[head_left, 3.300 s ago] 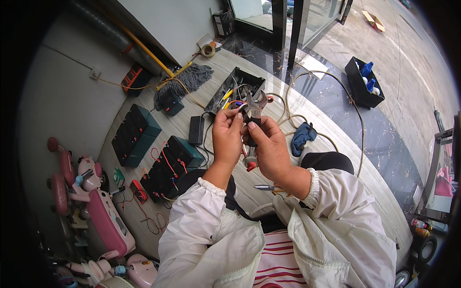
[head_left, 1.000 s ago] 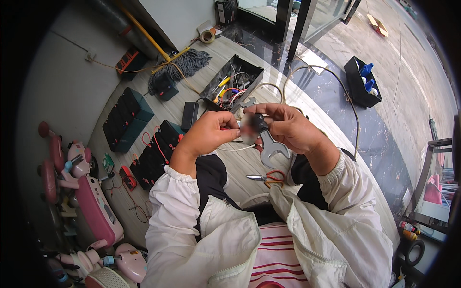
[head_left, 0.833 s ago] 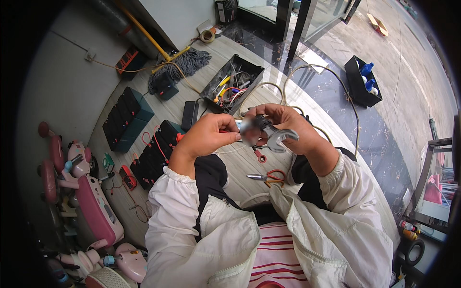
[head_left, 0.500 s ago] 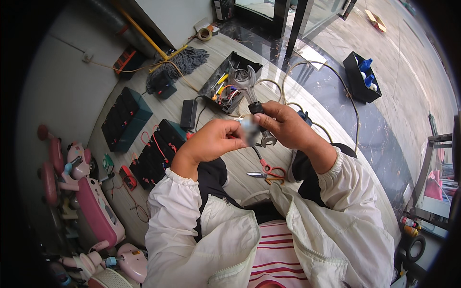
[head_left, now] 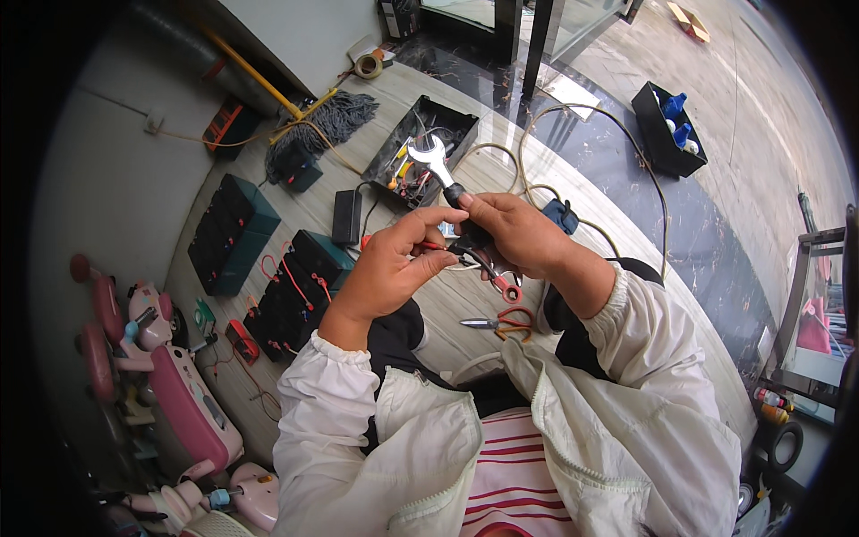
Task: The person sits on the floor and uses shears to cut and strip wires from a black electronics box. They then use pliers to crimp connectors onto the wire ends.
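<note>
Two hands meet over the floor, working small tools.

Right hand [head_left: 514,234] keeps a closed grip on a silver wrench [head_left: 436,159] with a black handle, raised above the black parts tray [head_left: 458,121]. Left hand [head_left: 394,266] pinches a thin red-tipped piece, fingertips [head_left: 438,259] narrow. Red-handled scissors [head_left: 498,321] lie on the floor below.

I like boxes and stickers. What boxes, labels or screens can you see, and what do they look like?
Open black box: on the floor ahead of the hands, rectangular, full of coloured wires.
Black crate: far right on the dark floor, holding blue bottles.
Dark green battery blocks: left on the floor, boxy, black tops.
No screens show; labels are too small to tell.
</note>
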Tool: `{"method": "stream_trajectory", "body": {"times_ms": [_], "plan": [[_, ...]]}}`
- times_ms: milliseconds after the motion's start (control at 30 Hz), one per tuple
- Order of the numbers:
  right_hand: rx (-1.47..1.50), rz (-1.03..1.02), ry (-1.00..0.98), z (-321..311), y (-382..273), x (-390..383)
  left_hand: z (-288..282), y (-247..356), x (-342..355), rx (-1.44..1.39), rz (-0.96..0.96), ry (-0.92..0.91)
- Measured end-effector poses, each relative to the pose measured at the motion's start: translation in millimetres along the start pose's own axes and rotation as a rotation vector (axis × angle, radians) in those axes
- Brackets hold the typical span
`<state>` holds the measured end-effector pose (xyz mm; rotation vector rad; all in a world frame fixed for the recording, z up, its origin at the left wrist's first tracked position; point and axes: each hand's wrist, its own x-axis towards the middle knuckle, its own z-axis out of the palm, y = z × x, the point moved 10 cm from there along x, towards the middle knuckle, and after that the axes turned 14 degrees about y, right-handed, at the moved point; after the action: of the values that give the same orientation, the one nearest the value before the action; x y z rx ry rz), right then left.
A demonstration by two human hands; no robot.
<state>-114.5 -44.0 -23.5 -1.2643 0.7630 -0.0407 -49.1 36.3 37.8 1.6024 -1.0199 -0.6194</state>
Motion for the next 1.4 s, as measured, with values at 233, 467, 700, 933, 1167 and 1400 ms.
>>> {"method": "stream_trajectory", "body": {"times_ms": [233, 467, 700, 933, 1167, 1400], "plan": [[-0.124, -0.103, -0.026, 1.3, 16.2, 13.7, 2.1, 13.9, 4.4, 0.195, 0.204, 0.034], [0.129, 0.009, -0.15, 11.5, 4.8, -1.6, -14.9, -33.3, 6.9, -0.192, -0.118, 0.209], [-0.335, -0.323, -0.189, 19.8, -4.9, -8.3, -18.5, -53.5, 6.1, -0.535, -0.291, 0.22], [-0.038, -0.59, 0.133, 8.7, -18.7, 5.4, -9.7, -58.2, 8.1, -0.751, -0.333, 0.312], [0.028, -0.331, 0.1, 9.3, -8.8, 8.9, -10.5, -65.0, 10.1, -0.823, -0.353, 0.43], [0.127, -0.59, 0.215, 6.8, -23.1, 5.3, -5.1, -69.0, 8.4, -0.871, -0.351, 0.492]]}}
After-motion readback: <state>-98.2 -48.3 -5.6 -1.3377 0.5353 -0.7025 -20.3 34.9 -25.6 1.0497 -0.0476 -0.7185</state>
